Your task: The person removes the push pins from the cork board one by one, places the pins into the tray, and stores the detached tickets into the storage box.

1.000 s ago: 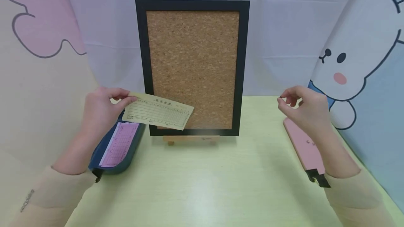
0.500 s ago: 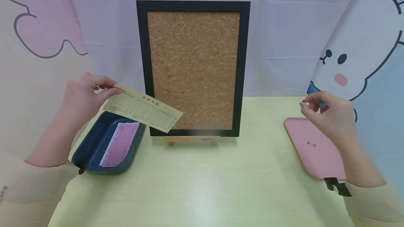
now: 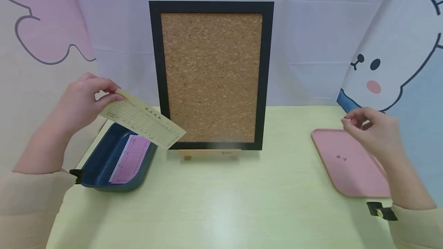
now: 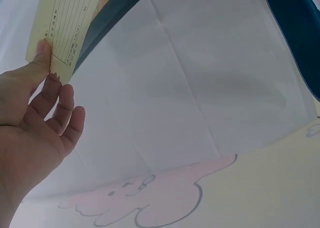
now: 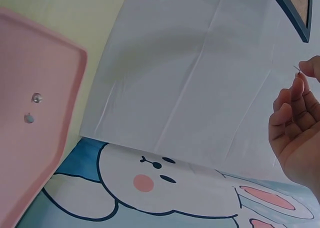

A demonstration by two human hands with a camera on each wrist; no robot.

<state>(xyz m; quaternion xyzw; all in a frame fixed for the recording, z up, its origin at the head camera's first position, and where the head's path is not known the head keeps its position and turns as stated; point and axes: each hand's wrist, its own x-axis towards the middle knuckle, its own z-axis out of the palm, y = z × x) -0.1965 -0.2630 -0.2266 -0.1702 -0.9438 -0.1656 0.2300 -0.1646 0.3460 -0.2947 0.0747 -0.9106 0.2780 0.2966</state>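
My left hand pinches a yellow receipt slip, printed with lines and a grid, by its upper left corner. The slip slopes down to the right, and its lower end overlaps the black frame of the cork board. In the left wrist view, the thumb lies on the slip's front near its torn edge. My right hand, over the pink tray, pinches a thumbtack, whose thin point sticks out past the fingertips in the right wrist view. Its head is hidden by the fingers.
Two silver thumbtacks lie on the pink tray at right. A dark blue tray at left holds pink printed slips. The board stands on a small wooden easel, with a white cloth behind it.
Both hands have moved outward, away from the board: the left one leftward and up with the slip, the right one to the right and slightly down. Both trays show more fully.
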